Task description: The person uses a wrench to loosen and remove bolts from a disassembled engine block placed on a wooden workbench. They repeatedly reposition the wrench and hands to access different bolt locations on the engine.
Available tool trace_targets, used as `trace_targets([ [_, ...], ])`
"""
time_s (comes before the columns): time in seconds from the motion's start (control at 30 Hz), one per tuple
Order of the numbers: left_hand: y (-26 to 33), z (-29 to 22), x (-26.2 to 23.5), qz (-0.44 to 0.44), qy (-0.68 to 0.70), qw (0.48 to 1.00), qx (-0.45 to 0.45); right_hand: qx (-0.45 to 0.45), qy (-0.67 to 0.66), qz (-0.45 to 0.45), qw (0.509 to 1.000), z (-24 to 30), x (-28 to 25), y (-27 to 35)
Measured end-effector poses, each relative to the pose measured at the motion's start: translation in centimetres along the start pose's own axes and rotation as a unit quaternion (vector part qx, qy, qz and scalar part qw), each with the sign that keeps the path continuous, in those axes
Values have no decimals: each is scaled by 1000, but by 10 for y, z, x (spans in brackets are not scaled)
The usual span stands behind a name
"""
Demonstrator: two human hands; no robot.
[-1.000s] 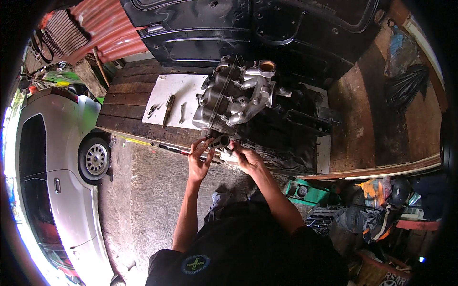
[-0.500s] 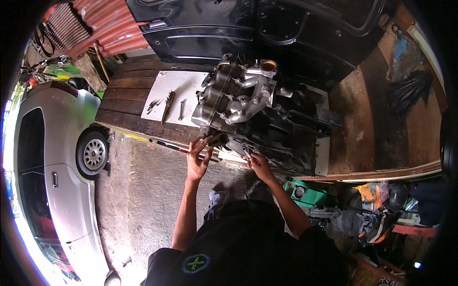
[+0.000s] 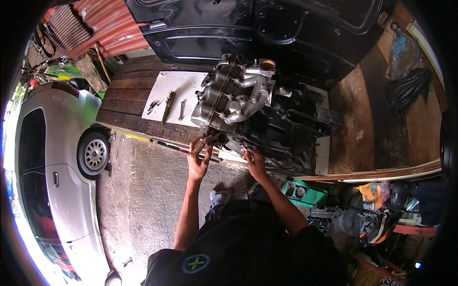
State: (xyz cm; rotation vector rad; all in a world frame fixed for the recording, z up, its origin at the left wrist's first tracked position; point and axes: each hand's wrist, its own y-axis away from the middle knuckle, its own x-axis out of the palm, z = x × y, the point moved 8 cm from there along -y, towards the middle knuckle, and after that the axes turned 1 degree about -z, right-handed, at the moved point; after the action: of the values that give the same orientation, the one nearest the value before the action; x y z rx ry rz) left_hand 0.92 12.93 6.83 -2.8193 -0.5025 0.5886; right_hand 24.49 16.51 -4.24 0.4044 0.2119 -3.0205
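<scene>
An engine [image 3: 267, 119] with silver intake pipes and a dark lower body lies on the wooden bench. At its near left corner my left hand [image 3: 197, 163] is raised with fingers apart. Its fingertips lie against or just beside a dark round-mouthed pipe [image 3: 218, 139]; exact contact is hard to tell. A little to the right, my right hand [image 3: 255, 163] is closed at the engine's near edge, thumb and fingers pinched. What sits between them is too small to make out.
On a white board [image 3: 164, 86] left of the engine lie a brush [image 3: 169, 106] and a wrench [image 3: 181, 109]. A black panel [image 3: 210, 31] stands behind the bench [image 3: 124, 93]. A silver car [image 3: 57, 157] is at left; a green case [image 3: 305, 193] lies at right.
My right hand has shifted slightly left and up along the engine's near edge, its fingers turning more upright. My left hand stays in nearly the same place.
</scene>
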Motion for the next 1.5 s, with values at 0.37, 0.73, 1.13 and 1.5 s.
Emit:
trace_targets([
  [0.37,-1,-1,0,8,13,1000,-4,-49,64,-63,995,-2,15,3],
  [0.73,1,-4,-3,-20,-30,999,40,390,-352,200,827,33,-20,-14],
  [1.13,3,3,0,-35,-23,998,38,522,-795,47,305,27,48,-5],
  [1.5,3,-3,0,-24,15,1000,1,469,-667,85,573,49,75,27],
])
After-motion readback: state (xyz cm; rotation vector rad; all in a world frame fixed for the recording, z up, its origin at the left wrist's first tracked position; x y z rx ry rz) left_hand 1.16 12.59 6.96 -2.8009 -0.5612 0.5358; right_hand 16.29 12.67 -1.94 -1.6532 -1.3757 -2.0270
